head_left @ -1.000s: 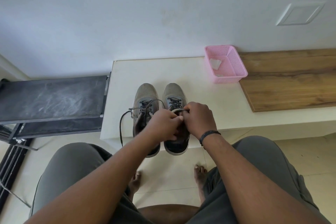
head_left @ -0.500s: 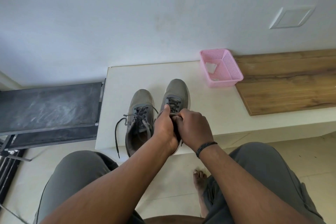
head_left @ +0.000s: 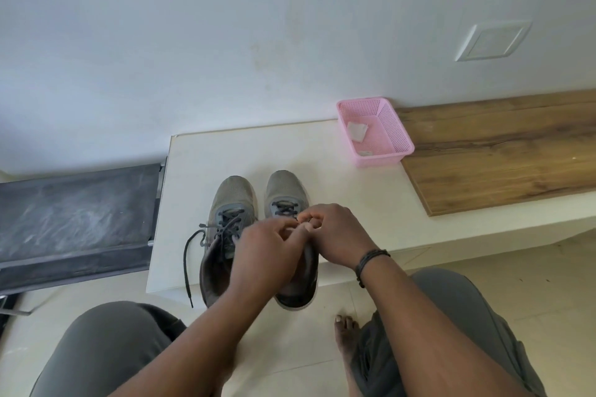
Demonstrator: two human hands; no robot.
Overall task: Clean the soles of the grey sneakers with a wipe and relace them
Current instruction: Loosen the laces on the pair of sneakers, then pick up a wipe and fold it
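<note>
1. Grey sneakers: pair set side by side, toes toward the wall, heels overhanging the near edge of the tabletop (head_left: 371, 203); probably placed so to bring the lace eyelets within easy reach of the seated person.
2. Right sneaker (head_left: 283, 190): just right of the left sneaker, toe cap and lowest lace crossings visible; upper eyelets hidden under both hands. Judged the shoe now being laced or tied.
3. Left sneaker (head_left: 230, 200): laced but loose, collar gaping; one dark lace end (head_left: 187, 264) trailing off its left side and hanging over the tabletop edge. Judged not yet tied.
4. Left hand (head_left: 269, 246): over the right sneaker's tongue, fingers curled, apparently pinching lace; blurred, lace itself not discernible in the grip.
5. Right hand (head_left: 335, 229): touching the left hand, fingertips pinched together above the right sneaker's eyelets, seemingly on a lace end; held close for fine threading or knotting.
6. Pink basket (head_left: 400, 138): beyond and right of the sneakers, against the wall, next to a wooden board (head_left: 500, 155); holding a crumpled white wipe (head_left: 356, 130), probably discarded there once the soles were cleaned.
</note>
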